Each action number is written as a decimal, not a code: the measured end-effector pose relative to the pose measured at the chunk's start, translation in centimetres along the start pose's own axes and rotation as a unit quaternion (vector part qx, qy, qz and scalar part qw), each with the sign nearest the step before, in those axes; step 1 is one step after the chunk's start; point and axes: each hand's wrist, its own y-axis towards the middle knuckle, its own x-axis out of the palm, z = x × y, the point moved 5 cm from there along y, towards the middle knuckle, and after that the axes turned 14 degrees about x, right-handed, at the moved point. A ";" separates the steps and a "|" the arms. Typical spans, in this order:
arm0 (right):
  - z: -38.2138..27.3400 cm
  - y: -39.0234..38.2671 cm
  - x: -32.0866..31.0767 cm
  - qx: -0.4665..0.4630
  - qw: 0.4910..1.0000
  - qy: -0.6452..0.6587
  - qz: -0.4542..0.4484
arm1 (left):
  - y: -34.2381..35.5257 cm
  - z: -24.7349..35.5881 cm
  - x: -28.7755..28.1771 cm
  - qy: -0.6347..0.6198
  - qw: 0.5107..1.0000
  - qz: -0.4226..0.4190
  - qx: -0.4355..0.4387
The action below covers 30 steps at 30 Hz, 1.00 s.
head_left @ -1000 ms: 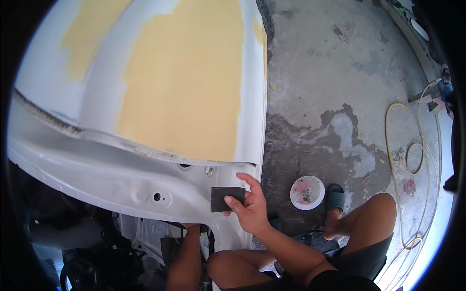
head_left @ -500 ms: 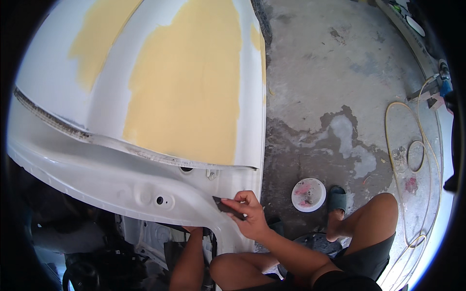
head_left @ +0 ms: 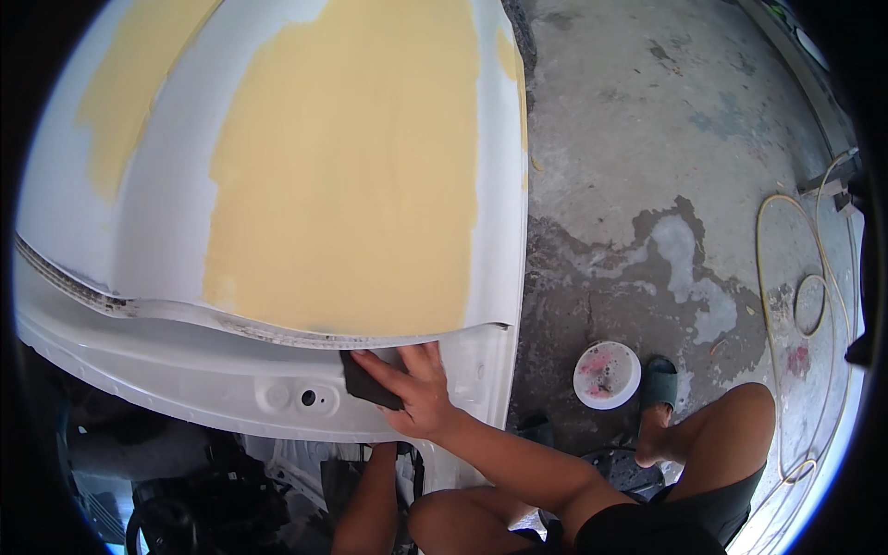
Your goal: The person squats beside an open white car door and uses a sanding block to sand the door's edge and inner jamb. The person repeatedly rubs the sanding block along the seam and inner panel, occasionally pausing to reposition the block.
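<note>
My right hand [head_left: 421, 400] is closed on a dark sheet of sandpaper [head_left: 366, 381], which lies flat on the white metal car body panel [head_left: 240, 372]. Its fingertips reach up to the lower edge of a large panel [head_left: 347, 203] covered with pale yellow filler over white. Just left of the hand is a round hole [head_left: 308, 398] in the white metal. My left hand [head_left: 382, 453] reaches beneath the lower rim of the bodywork. The rim hides its fingers, so I cannot see what it touches.
A round white tub [head_left: 607, 375] with pink stains stands on the partly wet concrete floor [head_left: 620, 120], beside my slippered foot [head_left: 659, 393]. Along the right, a yellowish hose [head_left: 761, 268] lies in loops. Dark car interior parts [head_left: 203, 504] show at the lower left.
My right hand has moved up and left across the white metal with the sandpaper, now flat under the filler-covered panel's edge. The whole view has shifted slightly. My left hand stays below the rim.
</note>
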 end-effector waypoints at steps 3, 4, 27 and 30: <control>0.1 -0.2 0.4 0.029 0.998 0.044 -0.018 | -0.1 0.1 0.0 -0.001 1.000 0.001 0.001; -0.1 -0.5 0.2 0.010 0.999 0.050 -0.008 | -0.1 0.1 0.0 -0.002 1.000 0.000 0.001; -0.7 2.3 0.1 0.084 0.973 0.156 -0.146 | -0.4 0.8 0.2 -0.019 1.000 0.013 0.000; -1.3 2.5 -0.6 0.004 0.995 0.016 -0.094 | -0.3 0.8 0.1 -0.022 1.000 0.019 0.000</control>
